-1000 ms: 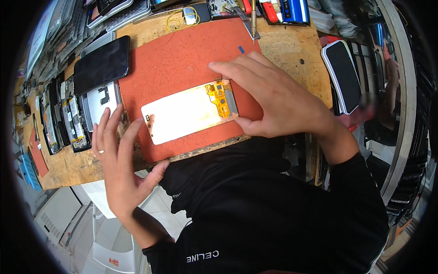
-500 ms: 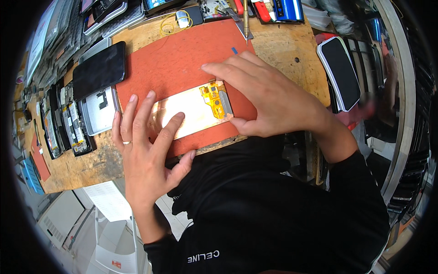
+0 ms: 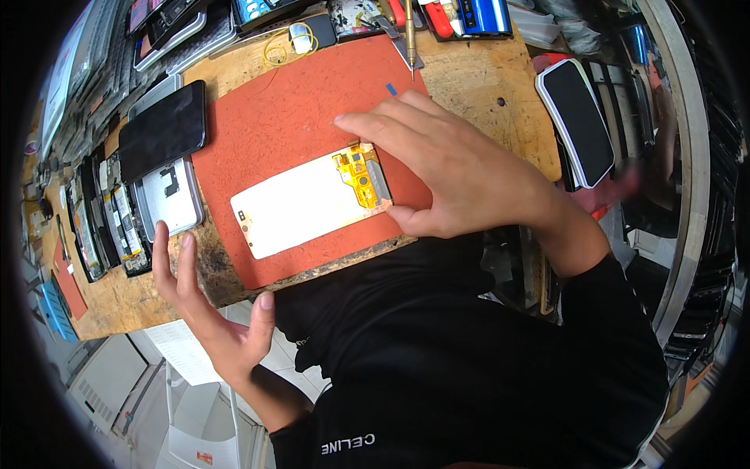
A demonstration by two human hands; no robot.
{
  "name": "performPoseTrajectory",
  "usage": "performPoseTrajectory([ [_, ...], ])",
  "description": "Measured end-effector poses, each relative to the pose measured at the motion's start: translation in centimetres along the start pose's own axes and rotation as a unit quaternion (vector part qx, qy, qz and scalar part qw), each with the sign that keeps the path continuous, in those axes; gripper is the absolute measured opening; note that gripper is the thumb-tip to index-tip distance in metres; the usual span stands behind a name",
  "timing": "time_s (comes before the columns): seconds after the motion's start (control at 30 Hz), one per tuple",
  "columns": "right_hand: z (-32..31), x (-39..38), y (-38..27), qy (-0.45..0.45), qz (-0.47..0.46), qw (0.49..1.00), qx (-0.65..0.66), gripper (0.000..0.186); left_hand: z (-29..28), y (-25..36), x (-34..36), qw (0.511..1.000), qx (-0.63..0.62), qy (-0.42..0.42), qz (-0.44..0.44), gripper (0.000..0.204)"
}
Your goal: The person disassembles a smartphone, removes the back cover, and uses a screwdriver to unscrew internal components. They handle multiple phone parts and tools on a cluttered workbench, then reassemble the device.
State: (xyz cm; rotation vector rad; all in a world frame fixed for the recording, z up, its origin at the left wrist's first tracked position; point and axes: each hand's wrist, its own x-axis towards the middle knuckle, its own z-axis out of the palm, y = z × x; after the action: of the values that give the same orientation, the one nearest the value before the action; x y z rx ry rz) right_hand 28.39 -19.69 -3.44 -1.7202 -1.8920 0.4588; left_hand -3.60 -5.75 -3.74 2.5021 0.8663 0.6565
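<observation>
A phone display panel (image 3: 293, 205) lies on the orange mat, its pale back facing up and a yellow flex circuit (image 3: 359, 180) at its right end. My right hand (image 3: 461, 168) arches around that end with fingers apart. Its thumb tip is at the panel's lower right corner, while the index fingertip extends past the upper edge. Whether the thumb presses on the panel is hard to make out. Off the mat, over the table's near edge, my left hand (image 3: 211, 313) is open with fingers spread, holding nothing.
The orange mat (image 3: 289, 109) covers the middle of the wooden table. Left of it, a black phone (image 3: 166, 129) rests above a white phone housing (image 3: 173, 195), beside opened phones (image 3: 125, 223). A screwdriver (image 3: 410, 43) points toward me at the back. Another phone (image 3: 578, 125) sits at right.
My left hand has lifted off the panel and moved left and nearer to me, uncovering the panel's left end. My right hand stays around the right end. The whole view has shifted slightly.
</observation>
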Motion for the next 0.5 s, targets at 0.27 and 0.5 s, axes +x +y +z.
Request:
performPoseTrajectory([
  [0.27, -0.1, -0.1, -0.1, -0.021, 0.022, 0.999, 0.017, 0.089, 0.1, -0.7, -1.8, 1.000, -0.006, 0.002, -0.030, 0.090],
  [0.5, -4.1, -4.2, 0.6, 0.369, 0.011, 0.925, 0.087, 0.093, 0.5, 0.2, -2.1, 1.000, -0.018, 0.007, -0.005, 0.078],
])
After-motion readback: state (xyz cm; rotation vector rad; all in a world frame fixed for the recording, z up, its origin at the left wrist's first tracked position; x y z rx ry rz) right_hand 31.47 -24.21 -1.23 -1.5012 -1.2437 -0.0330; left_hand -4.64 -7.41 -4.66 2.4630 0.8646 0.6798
